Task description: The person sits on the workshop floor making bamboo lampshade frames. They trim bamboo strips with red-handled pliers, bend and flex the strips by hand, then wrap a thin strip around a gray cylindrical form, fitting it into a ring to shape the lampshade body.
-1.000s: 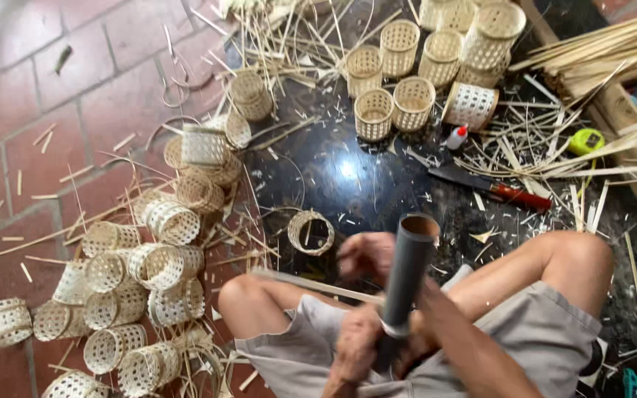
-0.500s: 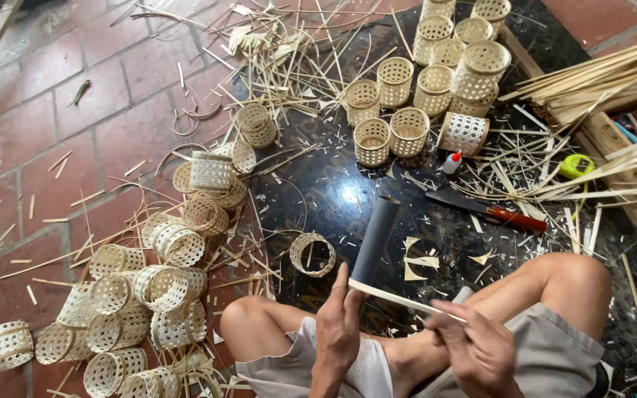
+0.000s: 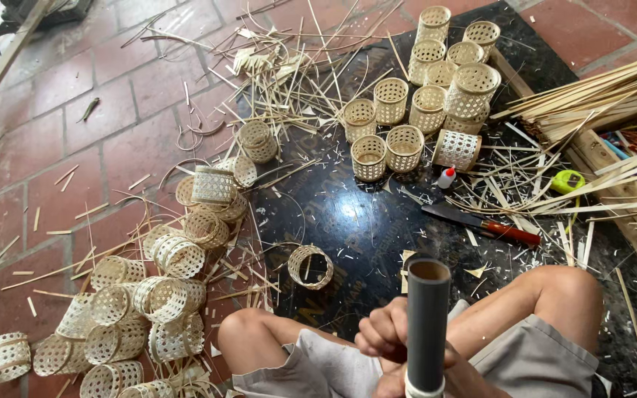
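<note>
Dark grey tube [image 3: 427, 324] held upright between the person's knees, gripped low down near the bottom edge of the view.

The left hand [image 3: 383, 335] is curled against the tube's left side, fingers bent in around it; the right hand [image 3: 457, 365] is mostly hidden behind the tube, so I cannot tell how far it is closed. A pale strip band [image 3: 422, 389] wraps the tube's lower end. Just beyond the knees a single small woven bamboo ring [image 3: 310, 267] lies on the black mat [image 3: 348, 214]. Further out on the mat lie a red-handled knife [image 3: 481, 223], a small glue bottle [image 3: 446, 177] and a cluster of woven cylinders [image 3: 422, 110]. More woven baskets [image 3: 149, 295] pile on the brick floor [image 3: 75, 147] at the left, amid scattered bamboo strips.
</note>
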